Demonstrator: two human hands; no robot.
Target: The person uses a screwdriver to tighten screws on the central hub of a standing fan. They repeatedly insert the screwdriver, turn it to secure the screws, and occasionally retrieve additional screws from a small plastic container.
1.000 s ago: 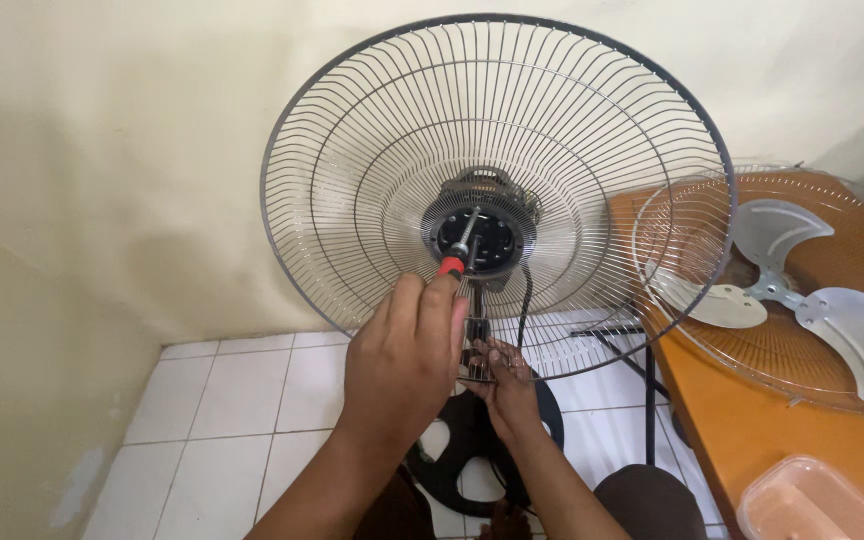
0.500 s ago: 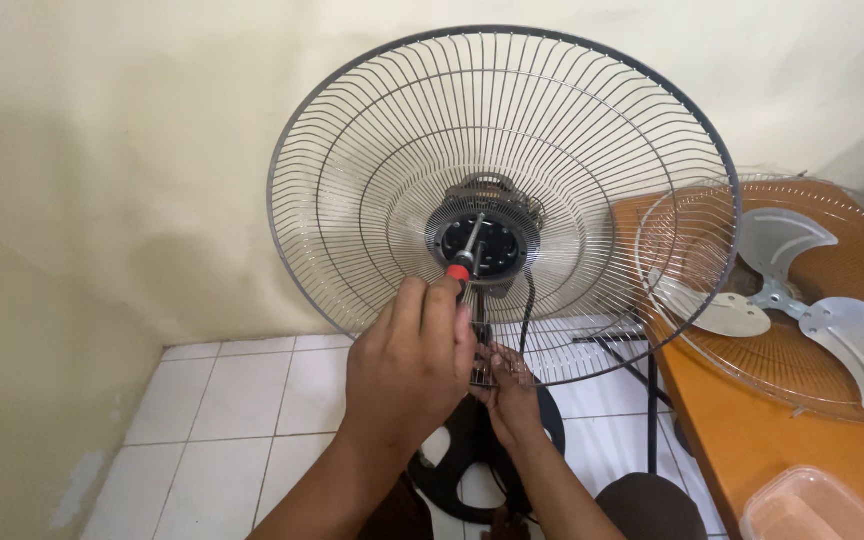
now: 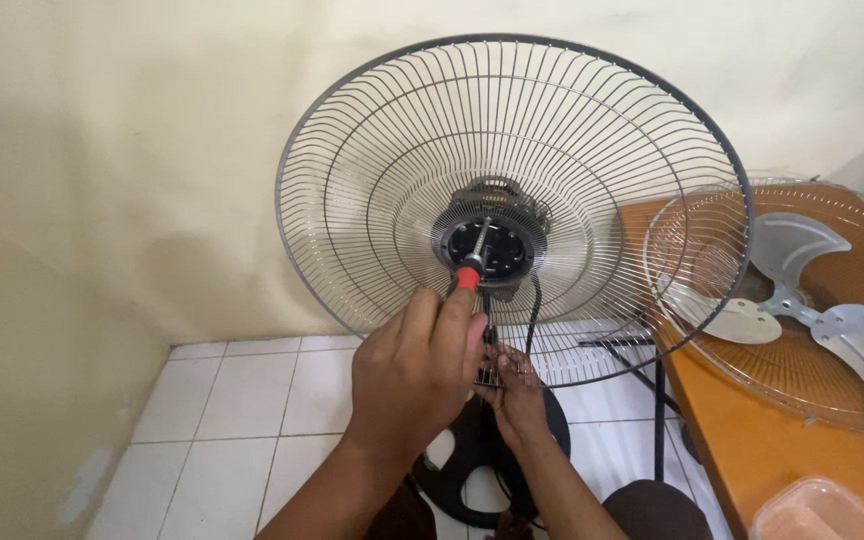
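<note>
- We wrap our left hand [image 3: 417, 365] around a screwdriver [image 3: 472, 262] with a red collar, its tip at the motor hub [image 3: 489, 246] just above.
- Our right hand [image 3: 514, 385] pinches the lower rim of the rear fan guard [image 3: 382, 170], just beside the left hand.
- To the right, on the orange worktop [image 3: 752, 450], we see the front guard [image 3: 832, 370] and the fan blade [image 3: 802, 300].
- Below our hands, the round fan base [image 3: 467, 480] stands on the tiled floor [image 3: 242, 400].

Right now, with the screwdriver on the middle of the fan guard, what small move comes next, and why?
Probably turn the screwdriver in place with the left hand: its tip sits at the motor hub inside the rear guard, while the right hand steadies the guard's lower rim.
</note>
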